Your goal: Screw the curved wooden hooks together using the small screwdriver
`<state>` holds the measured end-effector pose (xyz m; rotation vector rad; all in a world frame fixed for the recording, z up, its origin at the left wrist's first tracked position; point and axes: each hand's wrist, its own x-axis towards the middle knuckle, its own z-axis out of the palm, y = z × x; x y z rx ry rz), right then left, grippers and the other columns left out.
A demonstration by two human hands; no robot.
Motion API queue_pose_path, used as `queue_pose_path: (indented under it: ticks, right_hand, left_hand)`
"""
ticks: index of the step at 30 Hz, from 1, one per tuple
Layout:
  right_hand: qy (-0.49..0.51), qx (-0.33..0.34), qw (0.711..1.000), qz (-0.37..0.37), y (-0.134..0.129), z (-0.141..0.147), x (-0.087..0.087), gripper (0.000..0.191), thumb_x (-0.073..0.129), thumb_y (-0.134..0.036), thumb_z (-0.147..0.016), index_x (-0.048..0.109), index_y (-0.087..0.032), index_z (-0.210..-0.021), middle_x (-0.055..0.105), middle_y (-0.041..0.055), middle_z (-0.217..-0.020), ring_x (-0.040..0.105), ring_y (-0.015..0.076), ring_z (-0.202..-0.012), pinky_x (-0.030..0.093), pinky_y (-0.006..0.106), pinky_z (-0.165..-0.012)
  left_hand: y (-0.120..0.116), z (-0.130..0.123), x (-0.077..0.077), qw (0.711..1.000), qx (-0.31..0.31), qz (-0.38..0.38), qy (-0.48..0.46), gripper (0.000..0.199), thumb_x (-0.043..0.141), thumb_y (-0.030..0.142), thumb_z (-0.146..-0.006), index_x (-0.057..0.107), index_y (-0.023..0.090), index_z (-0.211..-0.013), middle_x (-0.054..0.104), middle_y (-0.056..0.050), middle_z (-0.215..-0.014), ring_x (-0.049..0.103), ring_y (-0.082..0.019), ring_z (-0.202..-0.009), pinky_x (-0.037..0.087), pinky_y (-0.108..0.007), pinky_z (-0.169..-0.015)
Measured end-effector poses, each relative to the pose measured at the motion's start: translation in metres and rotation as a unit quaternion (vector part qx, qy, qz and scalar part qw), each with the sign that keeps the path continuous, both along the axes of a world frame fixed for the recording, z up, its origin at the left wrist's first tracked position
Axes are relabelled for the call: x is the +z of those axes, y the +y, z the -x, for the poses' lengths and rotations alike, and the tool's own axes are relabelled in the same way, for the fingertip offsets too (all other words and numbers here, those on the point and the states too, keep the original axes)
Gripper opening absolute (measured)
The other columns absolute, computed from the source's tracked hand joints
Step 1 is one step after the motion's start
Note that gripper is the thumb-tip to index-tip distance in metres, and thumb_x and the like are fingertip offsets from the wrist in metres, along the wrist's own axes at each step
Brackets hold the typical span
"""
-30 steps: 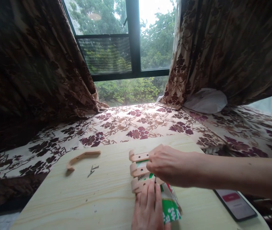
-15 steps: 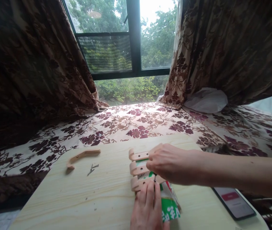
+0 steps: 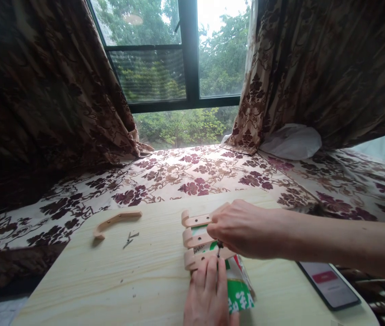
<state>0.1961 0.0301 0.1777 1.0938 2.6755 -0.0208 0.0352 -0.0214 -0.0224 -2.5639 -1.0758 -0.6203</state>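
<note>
Three curved wooden hooks lie side by side on a green and white printed packet (image 3: 241, 294): a far hook (image 3: 195, 220), a middle hook (image 3: 195, 238) and a near hook (image 3: 197, 260). My left hand (image 3: 207, 290) presses its fingertips on the near hook, fingers close together, holding it down. From above, my right hand (image 3: 231, 226) is closed in a fist around a screwdriver (image 3: 220, 246). Its handle is hidden in my fingers; only the thin shaft shows, pointing down at a screw in the near hook, beside my left fingertips.
Another wooden hook (image 3: 117, 221) lies at the table's far left, near a few loose screws (image 3: 131, 239). Under my right forearm, a phone (image 3: 330, 285) rests on the pale wooden table (image 3: 87, 280). Patterned cloth (image 3: 195, 172) covers the ledge below the window.
The whole view has shifted very slightly. My right fist has turned a little around the screwdriver; my left hand stays on the near hook.
</note>
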Motion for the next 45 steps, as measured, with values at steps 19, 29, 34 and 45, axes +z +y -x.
queue_pose_path:
  ticks: [19, 29, 34, 45]
  right_hand:
    - [-0.010, 0.001, 1.000, 0.016, 0.0038, 0.0023, 0.0004, 0.011, 0.052, -0.007, -0.081, 0.059, -0.013, -0.076, 0.065, 0.0081, -0.076, 0.058, 0.0156, -0.065, 0.029, 0.027, -0.051]
    - [0.001, -0.013, 1.000, 0.000, 0.0032, 0.0011, -0.0018, 0.008, 0.053, -0.009, -0.078, 0.060, -0.013, -0.078, 0.066, 0.0073, -0.073, 0.057, 0.0157, -0.062, 0.025, 0.027, -0.049]
    - [-0.020, 0.004, 1.000, 0.017, 0.0020, -0.0002, -0.0020, 0.011, 0.052, -0.008, -0.080, 0.060, -0.013, -0.074, 0.065, 0.0077, -0.072, 0.057, 0.0158, -0.061, 0.023, 0.027, -0.047]
    - [-0.011, 0.000, 1.000, 0.004, 0.0001, 0.0029, 0.0007, 0.011, 0.051, -0.011, -0.081, 0.061, -0.013, -0.079, 0.066, 0.0068, -0.073, 0.056, 0.0156, -0.061, 0.025, 0.028, -0.047]
  left_hand:
    - [-0.0023, -0.0003, 0.0037, 1.000, 0.009, 0.024, 0.007, 0.074, 0.053, 0.020, -0.059, 0.041, 0.014, -0.132, 0.051, -0.009, -0.134, 0.043, -0.027, -0.123, 0.041, -0.036, -0.098]
    - [-0.0019, -0.0004, 0.0027, 1.000, 0.005, 0.014, -0.006, 0.072, 0.054, 0.022, -0.062, 0.042, 0.014, -0.132, 0.053, -0.008, -0.132, 0.044, -0.026, -0.123, 0.041, -0.035, -0.097]
    - [-0.0034, -0.0029, 0.0037, 0.999, 0.019, 0.026, -0.016, 0.070, 0.054, 0.023, -0.061, 0.044, 0.015, -0.131, 0.054, -0.008, -0.131, 0.046, -0.027, -0.121, 0.041, -0.035, -0.096]
    - [0.0037, 0.0023, -0.0059, 1.000, -0.001, -0.013, 0.008, 0.073, 0.055, 0.027, -0.059, 0.044, 0.015, -0.131, 0.055, -0.009, -0.130, 0.046, -0.027, -0.120, 0.041, -0.035, -0.095]
